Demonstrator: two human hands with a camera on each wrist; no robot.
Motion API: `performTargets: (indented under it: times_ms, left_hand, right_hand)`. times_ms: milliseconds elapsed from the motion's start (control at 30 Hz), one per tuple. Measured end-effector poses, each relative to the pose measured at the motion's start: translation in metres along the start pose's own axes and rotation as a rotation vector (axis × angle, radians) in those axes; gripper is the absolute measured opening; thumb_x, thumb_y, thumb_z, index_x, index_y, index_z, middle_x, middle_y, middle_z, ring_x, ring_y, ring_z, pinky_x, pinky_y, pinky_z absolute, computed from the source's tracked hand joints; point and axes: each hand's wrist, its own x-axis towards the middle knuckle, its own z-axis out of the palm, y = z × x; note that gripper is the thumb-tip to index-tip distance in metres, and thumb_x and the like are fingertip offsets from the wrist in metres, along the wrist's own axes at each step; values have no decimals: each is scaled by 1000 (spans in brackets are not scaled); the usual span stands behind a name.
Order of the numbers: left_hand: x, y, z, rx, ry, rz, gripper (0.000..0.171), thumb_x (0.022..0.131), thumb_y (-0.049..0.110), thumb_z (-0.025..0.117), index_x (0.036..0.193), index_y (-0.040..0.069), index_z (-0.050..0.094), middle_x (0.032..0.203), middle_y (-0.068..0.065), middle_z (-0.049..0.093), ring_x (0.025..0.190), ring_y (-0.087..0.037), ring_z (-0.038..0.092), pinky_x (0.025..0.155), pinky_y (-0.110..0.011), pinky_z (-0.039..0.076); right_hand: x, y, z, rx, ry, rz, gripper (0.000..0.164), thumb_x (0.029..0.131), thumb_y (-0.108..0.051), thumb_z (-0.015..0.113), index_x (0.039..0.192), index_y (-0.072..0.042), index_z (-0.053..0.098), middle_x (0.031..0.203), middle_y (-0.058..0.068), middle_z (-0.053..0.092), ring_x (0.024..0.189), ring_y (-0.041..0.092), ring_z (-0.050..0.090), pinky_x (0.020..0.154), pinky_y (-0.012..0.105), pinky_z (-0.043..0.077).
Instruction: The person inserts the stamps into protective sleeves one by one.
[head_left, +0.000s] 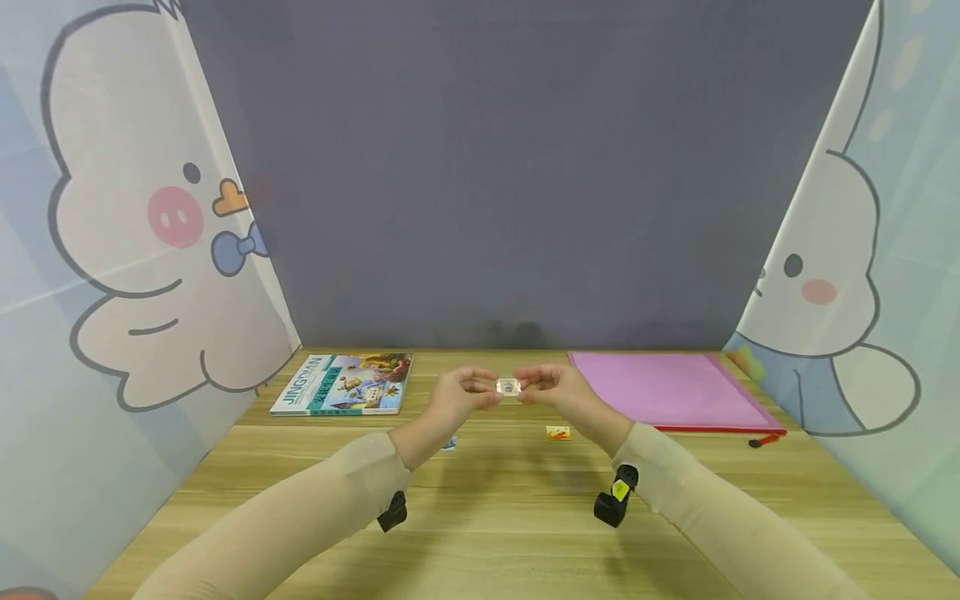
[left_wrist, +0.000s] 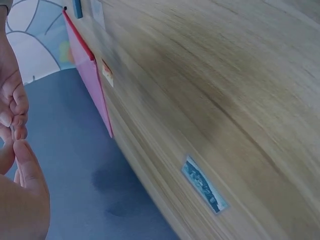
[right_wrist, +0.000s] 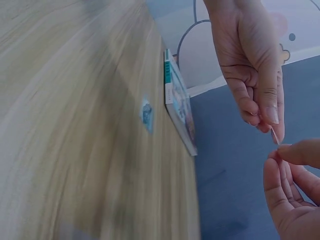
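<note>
In the head view, pinches a small pale card (head_left: pixel 509 387) at opposite ends with the left hand (head_left: pixel 471 390) and right hand (head_left: pixel 553 388), held up over the worktop (head_left: pixel 510 542). Meets a grey panel (head_left: pixel 510 167) along the worktop's back edge, and cartoon-printed panels at both sides. Leaves a broad stretch of wood between the sleeves toward the near side. Has a book (head_left: pixel 345 385) by the back left edge, a pink pouch (head_left: pixel 675 392) at the back right, and between them a blue card (head_left: pixel 450 443) and a yellow-and-red card (head_left: pixel 558 433). Reads JING at the start of the book's capitals, beside Chinese characters too small for certainty; cannot make out the held card's mark. From the left wrist, shows fingertips nearly meeting against the grey panel, beyond the worktop's edge as seen, with the blue card lying well apart. From the right wrist, catches the held card edge-on between both hands, clear of the book's spine.
</note>
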Motion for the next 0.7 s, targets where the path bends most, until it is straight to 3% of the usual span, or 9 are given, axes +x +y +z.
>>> performTargets:
  times_ms: [167, 433, 700]
  left_hand:
    - [3, -6, -1, 15, -23, -22, 31, 86, 5, 72, 116, 2, 66, 95, -14, 72, 79, -15, 70, 82, -36, 59]
    - [8, -15, -2, 82, -28, -71, 30, 86, 3, 72, 115, 0, 66, 98, -17, 70, 92, -33, 70, 85, -39, 59]
    - [16, -30, -2, 117, -43, -88, 30, 84, -1, 72, 114, -4, 65, 99, -19, 69, 85, -26, 72, 86, -40, 58]
  right_hand:
    - [3, 10, 4, 4, 17, 36, 39, 86, 0, 69, 123, 9, 59, 95, 5, 66, 83, 10, 62, 90, 36, 56]
    - [8, 21, 9, -43, 38, 71, 39, 85, -1, 70, 123, 7, 61, 101, 13, 69, 84, 10, 65, 85, 32, 57]
    - [14, 34, 17, -89, 67, 118, 38, 83, 2, 70, 120, 6, 63, 102, 15, 70, 83, 12, 66, 85, 37, 57]
